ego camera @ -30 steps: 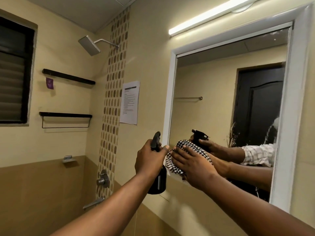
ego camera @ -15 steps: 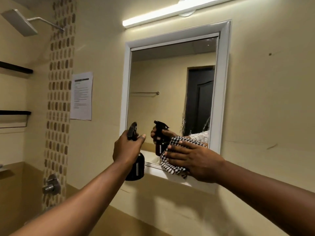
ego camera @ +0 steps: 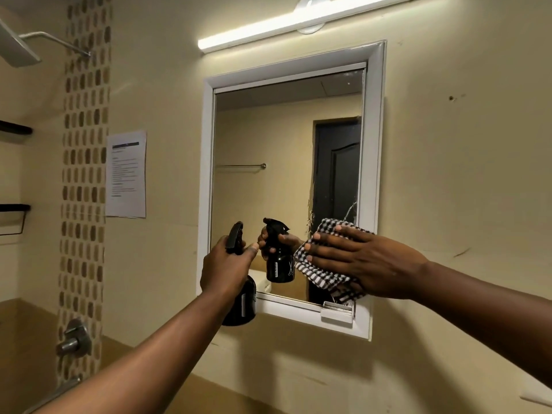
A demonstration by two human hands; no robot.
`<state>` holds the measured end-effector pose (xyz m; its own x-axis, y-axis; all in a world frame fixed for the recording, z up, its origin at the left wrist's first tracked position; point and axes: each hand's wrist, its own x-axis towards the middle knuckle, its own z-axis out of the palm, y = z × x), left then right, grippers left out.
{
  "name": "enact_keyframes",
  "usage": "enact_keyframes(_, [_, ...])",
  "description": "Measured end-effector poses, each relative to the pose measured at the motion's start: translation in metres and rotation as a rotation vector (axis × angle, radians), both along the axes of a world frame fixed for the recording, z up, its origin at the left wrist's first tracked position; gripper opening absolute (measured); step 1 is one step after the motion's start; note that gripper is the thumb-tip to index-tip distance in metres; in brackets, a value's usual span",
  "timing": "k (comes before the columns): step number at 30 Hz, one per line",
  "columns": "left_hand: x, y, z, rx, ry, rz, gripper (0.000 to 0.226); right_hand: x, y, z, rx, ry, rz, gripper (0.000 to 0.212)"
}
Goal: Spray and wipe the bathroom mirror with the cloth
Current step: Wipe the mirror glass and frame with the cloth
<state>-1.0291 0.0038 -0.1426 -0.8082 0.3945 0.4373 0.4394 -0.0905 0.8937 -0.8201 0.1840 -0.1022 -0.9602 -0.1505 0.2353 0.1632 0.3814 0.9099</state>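
A white-framed mirror [ego camera: 268, 138] hangs on the beige wall. My right hand [ego camera: 367, 261] lies flat, fingers straight, and presses a black-and-white checked cloth [ego camera: 322, 274] against the glass at the lower right corner. My left hand [ego camera: 227, 268] grips a black spray bottle [ego camera: 240, 306] by its neck in front of the mirror's lower left corner, nozzle toward the glass. The bottle and hand show again as a reflection in the mirror. Faint streaks mark the glass above the cloth.
A tube light [ego camera: 298, 25] runs above the mirror. A paper notice [ego camera: 126, 173] is stuck left of it, beside a mosaic tile strip [ego camera: 85, 174]. A shower head [ego camera: 18, 46], tap [ego camera: 74, 337] and black shelves [ego camera: 15, 208] sit at the left. A small white clip [ego camera: 337, 312] sits on the frame's bottom edge.
My right hand has slid the cloth rightward along the bottom of the glass to the lower right corner. The view has swung right. The left hand keeps holding the bottle.
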Motion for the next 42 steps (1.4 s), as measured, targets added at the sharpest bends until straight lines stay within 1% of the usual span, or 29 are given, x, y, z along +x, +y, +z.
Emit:
enact_keyframes(4, [0.0,0.001,0.002,0.016,-0.014,-0.003,0.027,-0.001,-0.001,0.033,0.007,0.127,-0.005,0.069])
enact_keyframes(7, [0.001,0.003,0.004,0.022,-0.025,-0.007,0.025,-0.002,-0.003,0.065,0.015,0.229,-0.007,0.066])
enact_keyframes(9, [0.001,0.003,0.005,0.033,-0.03,-0.011,0.026,-0.004,-0.003,0.085,0.009,0.285,-0.024,0.07])
enact_keyframes(15, [-0.002,0.001,0.01,0.049,-0.026,-0.019,0.025,-0.011,-0.001,0.15,0.061,0.478,-0.049,0.07])
enact_keyframes(19, [-0.009,-0.001,0.011,0.053,-0.022,0.002,0.023,-0.017,-0.004,0.155,0.037,0.52,-0.05,0.071])
enact_keyframes(21, [-0.012,-0.002,0.009,0.05,-0.018,0.009,0.026,-0.015,-0.006,0.148,0.018,0.492,-0.038,0.072])
enact_keyframes(26, [-0.014,-0.005,0.009,0.051,-0.019,0.032,0.026,-0.021,-0.006,0.108,0.045,0.275,-0.012,0.071])
enact_keyframes(32, [-0.014,-0.009,0.014,0.064,0.004,0.025,0.027,-0.046,-0.01,0.092,0.001,0.254,0.033,0.07])
enact_keyframes(38, [-0.016,-0.019,0.013,0.081,0.022,0.009,0.041,-0.103,-0.014,0.07,-0.022,0.195,0.091,0.072])
enact_keyframes(40, [-0.02,-0.022,0.01,0.082,0.026,0.024,0.038,-0.126,-0.019,0.062,-0.036,0.177,0.128,0.074])
enact_keyframes(42, [-0.026,-0.025,0.005,0.067,0.022,0.05,0.024,-0.151,-0.024,0.049,-0.05,0.136,0.154,0.076])
